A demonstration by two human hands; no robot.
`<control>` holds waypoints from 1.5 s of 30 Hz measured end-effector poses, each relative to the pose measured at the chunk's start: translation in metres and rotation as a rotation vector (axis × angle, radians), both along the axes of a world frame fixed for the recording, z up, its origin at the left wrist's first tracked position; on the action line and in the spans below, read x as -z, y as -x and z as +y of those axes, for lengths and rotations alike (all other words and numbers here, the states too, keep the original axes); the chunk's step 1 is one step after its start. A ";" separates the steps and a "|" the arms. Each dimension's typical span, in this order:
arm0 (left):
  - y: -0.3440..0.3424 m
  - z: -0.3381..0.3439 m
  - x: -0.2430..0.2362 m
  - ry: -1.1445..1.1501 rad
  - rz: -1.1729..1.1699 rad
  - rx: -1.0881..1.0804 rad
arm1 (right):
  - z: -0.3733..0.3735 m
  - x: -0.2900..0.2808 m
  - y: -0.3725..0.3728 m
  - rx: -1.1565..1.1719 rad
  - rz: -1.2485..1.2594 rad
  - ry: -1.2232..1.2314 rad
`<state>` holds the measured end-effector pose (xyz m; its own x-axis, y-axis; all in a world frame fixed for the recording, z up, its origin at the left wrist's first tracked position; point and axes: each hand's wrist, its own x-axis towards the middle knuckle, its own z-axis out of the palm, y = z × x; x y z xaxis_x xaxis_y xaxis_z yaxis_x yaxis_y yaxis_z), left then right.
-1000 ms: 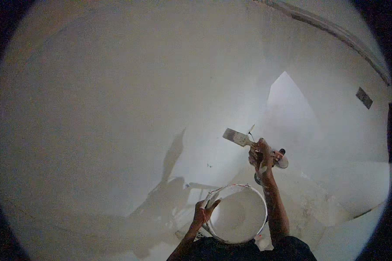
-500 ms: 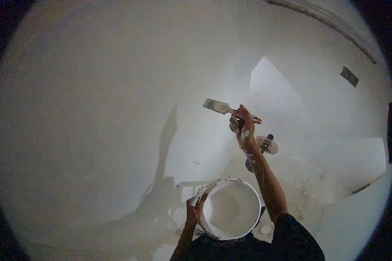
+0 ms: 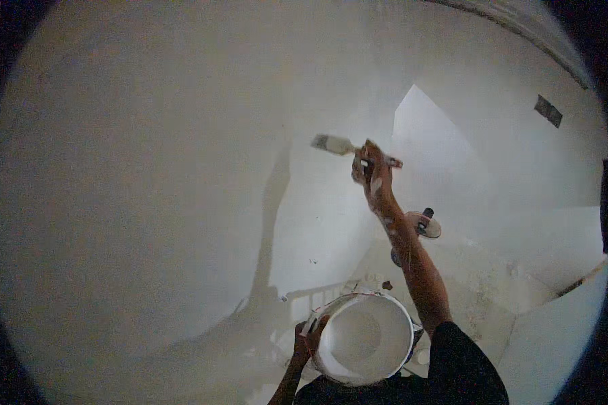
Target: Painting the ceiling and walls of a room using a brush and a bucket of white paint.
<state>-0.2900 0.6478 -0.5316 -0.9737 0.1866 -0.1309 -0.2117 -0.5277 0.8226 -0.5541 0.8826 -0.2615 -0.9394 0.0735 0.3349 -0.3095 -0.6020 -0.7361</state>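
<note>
My right hand (image 3: 373, 170), marked with pale paint smears, is closed round the handle of a flat paintbrush (image 3: 334, 144). Its bristles point left, close to the pale wall (image 3: 203, 128); whether they touch it I cannot tell. Low in the view, against my dark shirt, my left hand (image 3: 307, 341) grips the left side of a white bucket (image 3: 411, 327). The bucket's mouth faces up, and pale paint (image 3: 355, 335) shows inside. Part of the left fingers is hidden by the bucket's rim.
Below my right forearm lies a round, light-coloured object with a black knob (image 3: 425, 223). A small dark lump (image 3: 387, 285) lies on the stained floor (image 3: 463, 277). On the right wall is a dark rectangular recess (image 3: 548, 111); my arm's shadow (image 3: 270, 209) falls on the left wall.
My right hand and the paintbrush have moved up and slightly left. The bucket with my left hand sits slightly lower and further right in view.
</note>
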 end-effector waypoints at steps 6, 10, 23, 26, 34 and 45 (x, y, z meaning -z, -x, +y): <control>0.009 0.003 -0.023 0.662 0.074 -0.012 | -0.018 -0.108 0.004 -0.011 0.206 -0.018; 0.007 0.011 -0.068 0.946 0.258 -0.044 | -0.023 -0.167 0.011 0.004 0.477 -0.040; 0.002 0.010 -0.090 0.438 0.178 -0.095 | -0.067 -0.206 0.048 -0.052 0.445 0.001; 0.006 0.010 -0.112 0.621 -0.018 0.037 | -0.056 -0.181 0.027 0.020 0.264 -0.009; 0.005 0.006 -0.097 0.823 0.085 0.092 | -0.071 -0.262 0.059 0.112 0.608 0.027; 0.005 -0.005 -0.025 0.689 0.011 -0.051 | -0.065 -0.200 0.035 0.053 0.242 -0.094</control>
